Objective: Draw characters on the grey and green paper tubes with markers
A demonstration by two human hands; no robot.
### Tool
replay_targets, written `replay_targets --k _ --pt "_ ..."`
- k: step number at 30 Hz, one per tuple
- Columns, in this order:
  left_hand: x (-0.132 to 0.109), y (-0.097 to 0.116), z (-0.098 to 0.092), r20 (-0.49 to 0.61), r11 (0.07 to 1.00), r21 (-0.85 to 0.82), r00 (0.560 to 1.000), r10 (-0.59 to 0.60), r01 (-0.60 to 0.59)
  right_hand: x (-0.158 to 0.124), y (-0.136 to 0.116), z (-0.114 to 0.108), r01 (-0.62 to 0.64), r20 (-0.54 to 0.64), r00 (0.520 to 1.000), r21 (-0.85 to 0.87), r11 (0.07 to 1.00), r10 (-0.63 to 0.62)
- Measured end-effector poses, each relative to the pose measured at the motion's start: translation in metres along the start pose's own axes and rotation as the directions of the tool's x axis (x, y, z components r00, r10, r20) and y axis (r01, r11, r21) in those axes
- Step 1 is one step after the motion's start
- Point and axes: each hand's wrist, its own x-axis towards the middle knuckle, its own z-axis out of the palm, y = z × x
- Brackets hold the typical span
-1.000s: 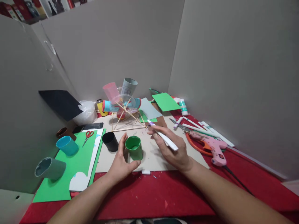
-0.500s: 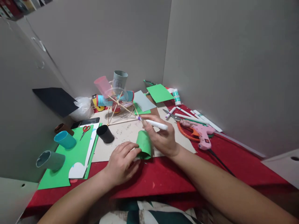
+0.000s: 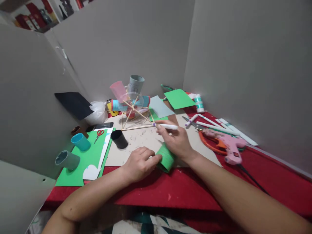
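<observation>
A green paper-covered tube (image 3: 166,158) lies tilted at the front edge of the beige cardboard sheet (image 3: 138,139). My left hand (image 3: 141,164) grips its left side, fingers curled at the rim. In my right hand (image 3: 176,139) is a white marker (image 3: 168,126) with a purple end, pinched between thumb and fingers and pointing left. The heel of that hand rests close against the tube's upper right side. Beyond the hands stands a wheel model of wooden sticks (image 3: 133,107), carrying pink, grey and blue tubes. A black tube (image 3: 119,139) stands left of my hands.
On the left, blue (image 3: 80,142) and grey tubes (image 3: 67,160) rest on green sheets (image 3: 91,156) with red-handled scissors (image 3: 99,135). A pink glue gun (image 3: 231,146), its cord, and several white markers (image 3: 216,128) lie right on the red cloth (image 3: 195,191). Grey walls enclose the table.
The view has shifted, so the tabletop things appear further right. The green tube has been turned and now leans more to one side. The marker stays in my right hand.
</observation>
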Motion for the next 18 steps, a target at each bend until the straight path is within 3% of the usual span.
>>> replay_targets --k 3,6,10,14,18 --pt "0.003 -0.009 -0.009 -0.031 0.992 -0.055 0.993 -0.114 0.112 0.002 -0.002 -0.004 -0.017 -0.056 0.998 0.016 1.000 0.018" --pt "0.000 -0.020 -0.031 -0.060 0.942 -0.147 0.948 -0.313 0.302 0.007 -0.004 -0.010 -0.027 -0.135 0.990 0.002 1.000 0.027" --pt "-0.008 -0.037 -0.066 0.028 0.756 -0.276 0.791 -0.611 0.593 0.009 -0.001 -0.012 -0.067 -0.177 0.982 -0.017 0.998 0.063" --pt "-0.016 -0.056 -0.091 0.179 0.567 -0.229 0.607 -0.774 0.791 0.005 0.003 -0.005 -0.053 -0.101 0.994 -0.034 0.998 0.050" --pt "-0.026 -0.068 -0.100 0.233 0.522 -0.166 0.547 -0.804 0.837 0.003 0.003 -0.002 -0.059 -0.034 0.998 -0.072 0.996 0.056"
